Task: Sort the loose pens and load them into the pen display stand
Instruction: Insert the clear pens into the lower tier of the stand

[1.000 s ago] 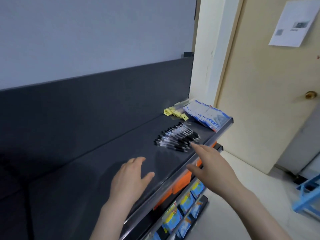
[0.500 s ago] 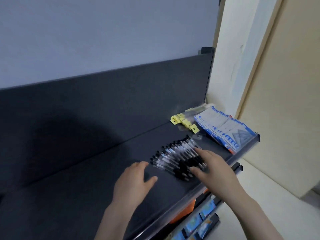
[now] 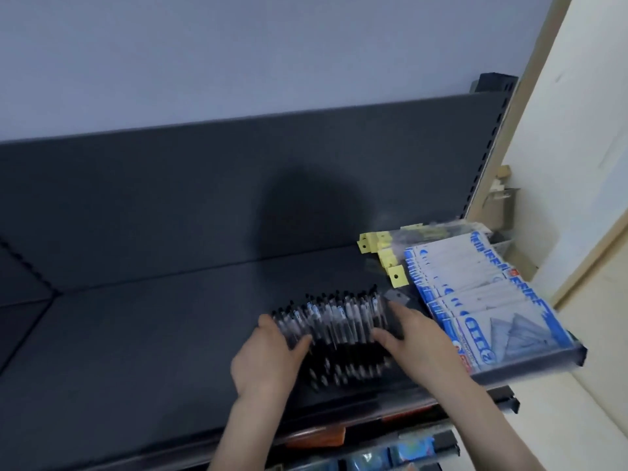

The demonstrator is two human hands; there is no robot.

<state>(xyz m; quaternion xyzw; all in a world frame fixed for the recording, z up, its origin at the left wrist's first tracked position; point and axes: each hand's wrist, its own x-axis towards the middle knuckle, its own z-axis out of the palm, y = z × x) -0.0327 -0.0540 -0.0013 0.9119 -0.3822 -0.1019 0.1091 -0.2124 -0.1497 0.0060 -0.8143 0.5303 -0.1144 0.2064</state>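
Pens (image 3: 339, 324), dark-capped with clear barrels, lie side by side in a loose row on the dark grey shelf (image 3: 153, 334), close to its front edge and towards its right end. The left hand (image 3: 268, 355) grips the row's left side, thumb laid over the barrels and fingers curled behind them. The right hand (image 3: 418, 341) grips the right side the same way, so the pens sit bunched between the two. Just beside them, at the shelf's right end, blue-and-white packets (image 3: 482, 300) are fanned out, with yellow-tagged packs (image 3: 384, 253) behind them near the back right corner.
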